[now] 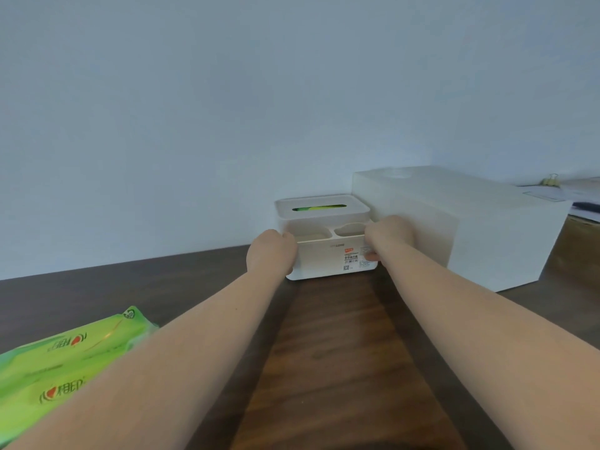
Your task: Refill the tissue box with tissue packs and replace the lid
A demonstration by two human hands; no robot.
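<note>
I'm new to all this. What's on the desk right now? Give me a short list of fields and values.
surface: dark wooden table
tissue box: white, by the wall
lid: on, green showing through its slot
left hand: grips the box's left side
right hand: grips its right side
tissue packs: green, lower left
beside the box: large white container

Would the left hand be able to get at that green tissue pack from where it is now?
Probably yes: the left hand grips the tissue box, but the tissue pack lies uncovered beside that forearm.

White tissue box [328, 258] upright, lid [321, 206] on; green tissue packs [61, 362] nearby.
</note>
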